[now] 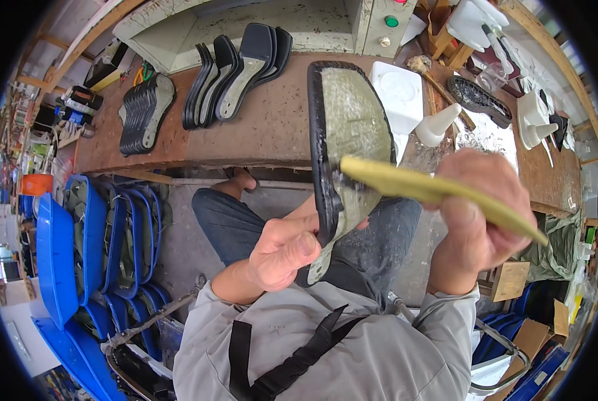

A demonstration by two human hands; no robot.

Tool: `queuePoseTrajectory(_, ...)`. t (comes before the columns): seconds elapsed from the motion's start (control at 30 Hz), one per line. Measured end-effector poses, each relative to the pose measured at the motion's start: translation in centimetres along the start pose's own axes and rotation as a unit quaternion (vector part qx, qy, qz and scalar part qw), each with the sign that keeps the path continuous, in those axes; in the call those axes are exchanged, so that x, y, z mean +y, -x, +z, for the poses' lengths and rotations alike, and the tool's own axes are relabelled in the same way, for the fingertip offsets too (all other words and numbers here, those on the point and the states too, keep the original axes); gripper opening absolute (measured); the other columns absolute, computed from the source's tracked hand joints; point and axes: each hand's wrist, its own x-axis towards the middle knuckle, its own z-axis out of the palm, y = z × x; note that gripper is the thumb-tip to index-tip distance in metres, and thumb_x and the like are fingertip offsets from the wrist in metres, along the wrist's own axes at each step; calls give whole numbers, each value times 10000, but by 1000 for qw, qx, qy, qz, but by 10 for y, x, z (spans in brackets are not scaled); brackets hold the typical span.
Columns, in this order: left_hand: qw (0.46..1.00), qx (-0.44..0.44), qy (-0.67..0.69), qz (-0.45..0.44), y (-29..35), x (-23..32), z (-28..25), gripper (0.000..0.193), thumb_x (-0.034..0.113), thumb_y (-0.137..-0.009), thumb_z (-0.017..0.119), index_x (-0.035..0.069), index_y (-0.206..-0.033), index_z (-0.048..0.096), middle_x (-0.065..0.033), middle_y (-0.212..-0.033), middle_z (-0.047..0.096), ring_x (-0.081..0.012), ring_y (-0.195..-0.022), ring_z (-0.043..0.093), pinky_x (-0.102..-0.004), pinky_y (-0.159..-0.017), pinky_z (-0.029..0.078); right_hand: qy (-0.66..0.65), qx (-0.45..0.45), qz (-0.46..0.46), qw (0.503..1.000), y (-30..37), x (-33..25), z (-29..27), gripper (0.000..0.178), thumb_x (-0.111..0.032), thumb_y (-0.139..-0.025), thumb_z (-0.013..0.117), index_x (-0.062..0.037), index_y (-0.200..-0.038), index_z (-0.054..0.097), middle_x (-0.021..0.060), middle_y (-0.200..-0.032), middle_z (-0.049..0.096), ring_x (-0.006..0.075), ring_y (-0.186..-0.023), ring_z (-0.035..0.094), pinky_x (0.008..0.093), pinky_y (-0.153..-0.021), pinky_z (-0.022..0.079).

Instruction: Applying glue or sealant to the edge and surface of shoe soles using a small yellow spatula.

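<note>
My left hand [282, 254] grips an insole [359, 113] by its narrow end, thumb on its near side. The insole stands tilted on edge over my lap, its face pale green-grey, with a wet-looking black rim. In my right hand [479, 220] is a yellow-handled brush [439, 190], pinched between thumb and fingers. Its head points left, and dark bristles appear to touch the black rim of the insole. Part of the insole's lower face is hidden behind the brush.
On the brown bench [178, 150] lie stacked insoles [148, 113] and more black-edged insoles [245, 73]. Right of them are a white container [398, 93], a white cone-shaped bottle [439, 125] and a black shoe sole [479, 100]. Blue bins [58, 260] stand at the left.
</note>
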Motion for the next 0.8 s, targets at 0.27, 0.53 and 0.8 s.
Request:
queuePoseTrajectory(0.27,995,50,76,-30,1,-19,-14,623,368,-983,464,-138,-1342,407,-254,-1384,440,-339,-1266,466,-458,-1101,300,-59,-5,115,992,43,9,-24,105,-14,-779,705,53,-855,679,138,-751,661,202,-600,610,281,-532,476)
queuePoseTrajectory(0.53,937,183,294,-55,-13,-49,-36,589,430,-1009,338,-20,-1384,404,-240,-1329,493,-355,-1220,508,-476,-1095,342,47,51,421,904,138,93,-15,95,-58,-886,668,13,-945,691,37,-758,611,79,-614,548,220,-515,445)
queuePoseTrajectory(0.8,930,225,279,-83,-16,-53,-50,607,438,-1016,317,-24,-1405,377,-251,-1359,469,-345,-1252,486,-466,-1106,335,157,-17,369,916,154,112,-5,92,-54,-867,678,8,-933,695,64,-745,630,115,-605,561,263,-551,440)
